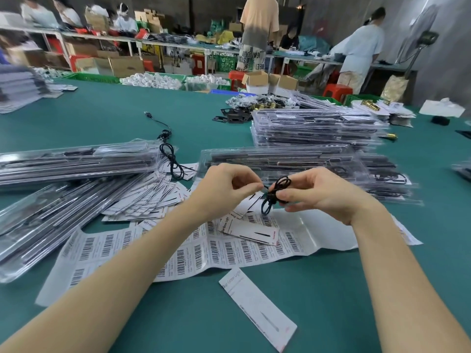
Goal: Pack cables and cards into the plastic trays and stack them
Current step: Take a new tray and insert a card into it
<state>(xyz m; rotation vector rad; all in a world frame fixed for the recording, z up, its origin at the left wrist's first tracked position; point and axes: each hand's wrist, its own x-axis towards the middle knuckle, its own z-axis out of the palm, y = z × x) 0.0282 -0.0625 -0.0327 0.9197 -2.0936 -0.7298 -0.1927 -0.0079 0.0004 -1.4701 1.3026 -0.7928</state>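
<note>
both hands pinch a coiled cable above scattered cards.

Both hands are raised above the green bench; the right hand grips a coiled black cable in curled fingers; the left hand pinches the cable's end beside it. Below them lie a barcode label sheet and loose white cards; one card lies apart, nearer the viewer. Stacked plastic trays stand ahead to the right, with more trays at left; a second black cable lies between the stacks.
</note>
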